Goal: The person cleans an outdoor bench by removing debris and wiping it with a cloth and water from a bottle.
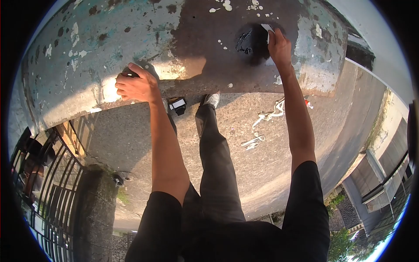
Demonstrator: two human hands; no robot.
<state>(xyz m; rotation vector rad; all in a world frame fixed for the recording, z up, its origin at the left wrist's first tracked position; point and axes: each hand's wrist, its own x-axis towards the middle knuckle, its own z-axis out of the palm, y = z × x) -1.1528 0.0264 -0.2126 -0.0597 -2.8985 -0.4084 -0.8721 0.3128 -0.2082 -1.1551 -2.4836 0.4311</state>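
A worn, paint-spotted surface (152, 43) spans the top of the view, partly grey-green and partly dark brown. At its near edge my left hand (137, 84) is curled round a dark rounded object (130, 71), which my fingers partly cover. Farther right, my right hand (279, 46) pinches a small white flat piece (267, 29). That piece touches the right side of a round, glossy black patch (249, 43) on the brown area. What the black patch consists of I cannot tell.
Below the surface's edge, a dark object with a white top (178, 105) lies on the ground near a light shoe (212, 100). Whitish strips (270, 114) and a small red item (309, 104) are at the right. A barred metal fence (52, 179) stands lower left.
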